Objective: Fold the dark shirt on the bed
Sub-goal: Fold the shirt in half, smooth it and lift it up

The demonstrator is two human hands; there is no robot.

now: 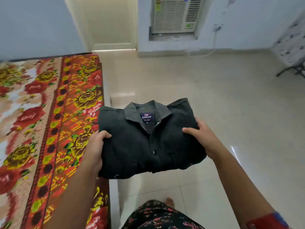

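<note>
The dark shirt (145, 144) is folded into a compact rectangle, collar and blue label facing up, buttons down the front. I hold it in the air over the floor, just right of the bed's edge. My left hand (94, 151) grips its left side, thumb on top. My right hand (202, 138) grips its right side, thumb on top. The bed (41, 123) with its red and yellow floral cover lies at the left.
Pale tiled floor (214, 96) stretches ahead and to the right. A window air conditioner (175, 15) sits in the far wall, a doorway (112, 25) left of it. A dark metal stand leg (290, 70) shows at the far right. My foot (170, 202) is below.
</note>
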